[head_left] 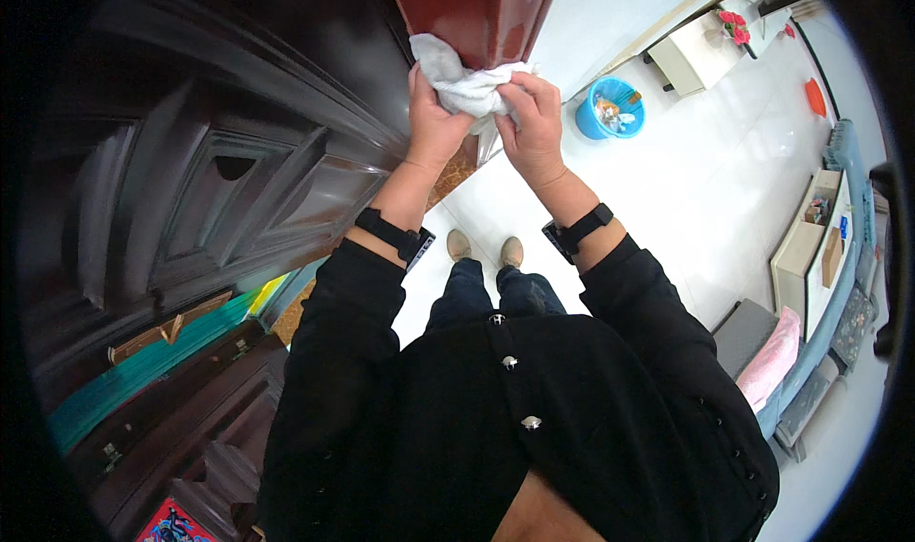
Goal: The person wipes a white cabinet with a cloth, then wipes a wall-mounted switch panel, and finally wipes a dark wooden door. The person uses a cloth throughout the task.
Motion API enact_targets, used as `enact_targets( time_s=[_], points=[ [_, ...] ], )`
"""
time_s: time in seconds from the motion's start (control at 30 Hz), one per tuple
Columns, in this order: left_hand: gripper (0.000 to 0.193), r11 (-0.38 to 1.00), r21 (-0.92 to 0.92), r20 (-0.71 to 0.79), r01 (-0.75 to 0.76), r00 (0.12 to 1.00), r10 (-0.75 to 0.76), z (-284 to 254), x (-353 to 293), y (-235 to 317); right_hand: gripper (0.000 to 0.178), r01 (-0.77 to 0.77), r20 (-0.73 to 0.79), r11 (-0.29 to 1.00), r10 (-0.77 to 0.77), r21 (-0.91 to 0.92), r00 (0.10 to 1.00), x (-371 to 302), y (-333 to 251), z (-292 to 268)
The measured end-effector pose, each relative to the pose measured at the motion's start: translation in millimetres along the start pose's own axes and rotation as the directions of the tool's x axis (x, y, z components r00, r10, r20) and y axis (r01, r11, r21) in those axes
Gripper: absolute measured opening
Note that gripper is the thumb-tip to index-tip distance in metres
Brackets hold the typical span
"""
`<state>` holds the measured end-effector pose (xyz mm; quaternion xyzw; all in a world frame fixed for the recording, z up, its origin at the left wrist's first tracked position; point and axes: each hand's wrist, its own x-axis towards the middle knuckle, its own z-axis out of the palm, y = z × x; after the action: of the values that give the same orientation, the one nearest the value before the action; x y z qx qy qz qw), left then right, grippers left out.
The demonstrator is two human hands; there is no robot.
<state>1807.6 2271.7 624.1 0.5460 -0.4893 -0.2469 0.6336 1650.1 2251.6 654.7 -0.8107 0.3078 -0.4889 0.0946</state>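
Gripping a white cloth [474,92] with left hand [436,127] and right hand [537,127] both, bunched up at the red door frame [465,13]. Could slip loose if pinched too lightly. Could bump the dark door [315,103], just left of the red door frame, if pushed too far.

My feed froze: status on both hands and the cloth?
Left hand, right hand: both gripping white cloth. Cloth bunched at red-brown door frame. Blue bin apart, to the right; nothing seen blocking hands.
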Motion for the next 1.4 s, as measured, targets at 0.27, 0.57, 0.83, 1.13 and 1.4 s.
enact_targets(
  time_s=[0.27,0.57,0.83,1.13,1.4],
  points=[
    [0.069,0.986,-0.107,-0.033,0.126,0.991,-0.130,-6.5,-3.4,-8.1,0.048,0.001,0.020,0.997,-0.003,0.075,1.000,1.7,-0.5,-3.1],
    [0.043,0.926,-0.195,0.033,0.322,0.946,-0.322,-12.8,-1.8,3.3,0.052,-0.030,0.040,0.999,0.028,0.040,0.999,-1.9,5.6,-7.9],
    [0.040,0.783,-0.347,0.262,0.516,0.855,-0.448,-20.7,4.6,6.7,0.059,-0.202,0.052,0.974,0.198,0.101,0.979,-13.4,-4.8,-1.8],
    [0.074,0.639,-0.194,0.623,0.744,0.597,-0.506,-39.6,-7.0,21.8,0.068,-0.447,0.346,0.893,0.403,0.055,0.847,-44.5,-26.5,-5.8],
    [0.094,0.896,0.371,0.651,0.245,0.620,-0.439,-56.9,-25.6,7.3,0.034,-0.827,0.387,0.441,0.736,0.349,0.555,-61.3,-11.7,-12.6]
  ],
)
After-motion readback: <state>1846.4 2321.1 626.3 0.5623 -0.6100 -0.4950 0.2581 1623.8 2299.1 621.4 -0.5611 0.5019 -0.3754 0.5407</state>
